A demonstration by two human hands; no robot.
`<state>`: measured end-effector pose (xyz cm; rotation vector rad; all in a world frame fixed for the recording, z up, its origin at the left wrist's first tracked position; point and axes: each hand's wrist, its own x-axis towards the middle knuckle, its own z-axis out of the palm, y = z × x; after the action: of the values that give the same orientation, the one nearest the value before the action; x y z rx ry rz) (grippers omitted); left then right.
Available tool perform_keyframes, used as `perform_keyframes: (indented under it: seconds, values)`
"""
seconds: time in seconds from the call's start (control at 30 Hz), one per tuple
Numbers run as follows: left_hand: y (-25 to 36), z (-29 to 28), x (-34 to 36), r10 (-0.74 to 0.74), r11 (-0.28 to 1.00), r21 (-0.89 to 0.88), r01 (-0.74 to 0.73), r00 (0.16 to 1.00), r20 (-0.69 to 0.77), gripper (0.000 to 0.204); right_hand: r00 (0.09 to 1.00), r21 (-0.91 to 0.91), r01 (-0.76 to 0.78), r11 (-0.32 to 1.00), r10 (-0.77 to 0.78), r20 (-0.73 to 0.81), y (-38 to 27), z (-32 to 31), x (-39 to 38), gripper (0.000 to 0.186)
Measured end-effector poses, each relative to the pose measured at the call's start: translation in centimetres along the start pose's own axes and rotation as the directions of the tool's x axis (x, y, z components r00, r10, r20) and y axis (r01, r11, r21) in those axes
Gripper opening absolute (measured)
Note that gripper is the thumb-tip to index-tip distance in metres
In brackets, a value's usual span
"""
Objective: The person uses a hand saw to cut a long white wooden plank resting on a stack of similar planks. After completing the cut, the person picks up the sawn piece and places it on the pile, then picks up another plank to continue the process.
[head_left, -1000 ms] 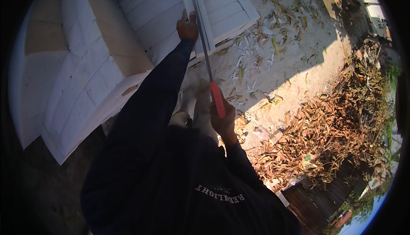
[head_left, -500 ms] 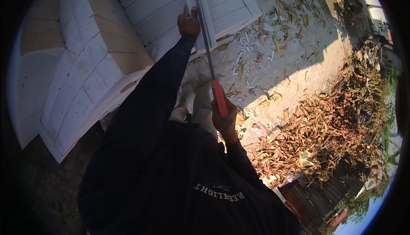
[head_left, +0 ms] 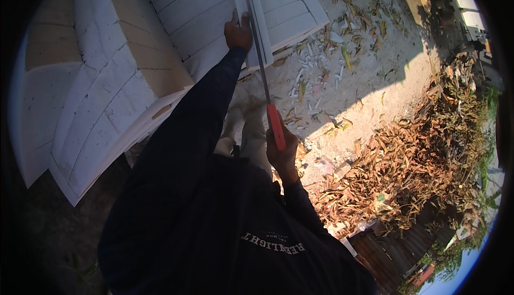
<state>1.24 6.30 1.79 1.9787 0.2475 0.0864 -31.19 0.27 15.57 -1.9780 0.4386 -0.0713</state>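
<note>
My right hand (head_left: 284, 150) is wrapped round the red handle of a handsaw (head_left: 276, 127). The saw's long, narrow blade points away from me and lies along a narrow white board (head_left: 261, 32); its far part runs down the board's length. To the left of the blade, my left hand (head_left: 238, 33) grips the board's left edge, with the thumb on the top and a finger stretched forward. The board rests over wide white panels (head_left: 201, 8) scored with lines. Whether the saw teeth are inside the board cannot be made out.
White block-like stacks (head_left: 107, 80) with brown faces stand at the left. Small white offcuts (head_left: 305, 72) and leaves litter the ground ahead. A large heap of dry leaves (head_left: 391, 161) lies at the right, near rusty corrugated sheets (head_left: 396, 241). My legs (head_left: 254, 139) are below the saw.
The saw has slid slightly toward me, handle and blade together. My left hand appears a little nearer, still at the board's edge.
</note>
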Motion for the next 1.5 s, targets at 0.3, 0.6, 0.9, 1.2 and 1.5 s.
perform_keyframes:
  seconds: [0.3,0.6,0.9,1.2,1.5]
  values:
    - [-0.3,0.4,0.0,-0.028,1.000,0.007,0.028,1.000,-0.008,0.067,0.997,-0.066,0.071,0.995,-0.072,-0.006,0.0,0.2,0.5,0.053]
    - [-0.4,0.4,-0.2,0.048,0.997,0.063,-0.046,0.998,-0.039,0.066,0.986,-0.018,0.158,0.987,-0.159,-0.042,0.6,0.6,1.5,0.051]
    - [-0.6,0.3,0.0,0.043,0.998,0.056,-0.040,0.997,-0.058,0.065,0.998,-0.022,0.051,0.998,-0.051,-0.032,-1.1,0.6,1.3,0.047]
    - [-0.2,0.3,-0.2,0.011,1.000,0.020,-0.010,1.000,-0.025,0.063,0.999,0.027,0.039,0.999,-0.039,-0.014,-1.1,0.7,3.4,0.042]
    - [-0.1,0.3,-0.4,0.006,0.998,-0.056,-0.009,0.999,-0.053,0.061,0.999,0.046,0.025,0.999,-0.024,-0.022,-1.5,0.6,1.9,0.046]
